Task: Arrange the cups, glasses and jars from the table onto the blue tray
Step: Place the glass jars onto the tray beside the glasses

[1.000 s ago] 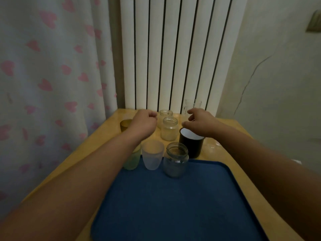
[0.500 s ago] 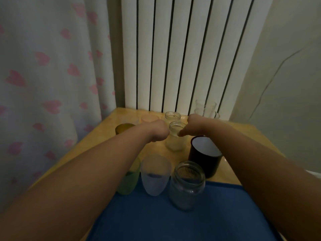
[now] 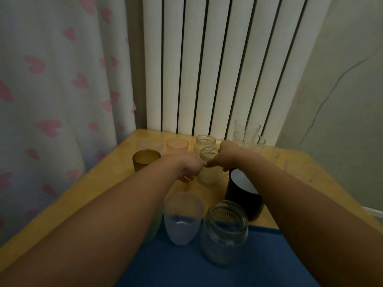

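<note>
- Wooden tabletop [image 3: 103,183] stands in a corner, with a heart-print curtain [image 3: 58,79] on one side and a white ribbed radiator [image 3: 217,69] behind; the blue tray [image 3: 207,266] lies at the near edge and serves as the landmark for all positions below.
- On the tray, along its far edge: a frosted cup [image 3: 182,220] and a clear ribbed jar [image 3: 224,233]. A greenish cup sits beside the frosted cup but is almost fully hidden behind the left forearm, so whether it rests on the tray cannot be told.
- Just beyond the tray's far edge: a black cup [image 3: 242,195] with a white interior, off the tray.
- Farther from the tray: a small cloudy jar [image 3: 208,168] with both hands at it. The left hand [image 3: 189,168] is curled shut against the jar's side; the right hand [image 3: 226,156] pinches at the jar's rim. The fingertips meet in front of the neck.
- Farthest from the tray: an amber cup [image 3: 146,159], a pink frosted cup [image 3: 177,146], a second small jar [image 3: 205,141] and stacked clear glasses [image 3: 246,133].
- Progress, as a judgement: early stage. Two or three items placed; most still on the tabletop.
- Change against the earlier frames: both hands have closed in from apart above the row to meeting at the cloudy jar, and the camera has moved nearer. No item has changed place.
</note>
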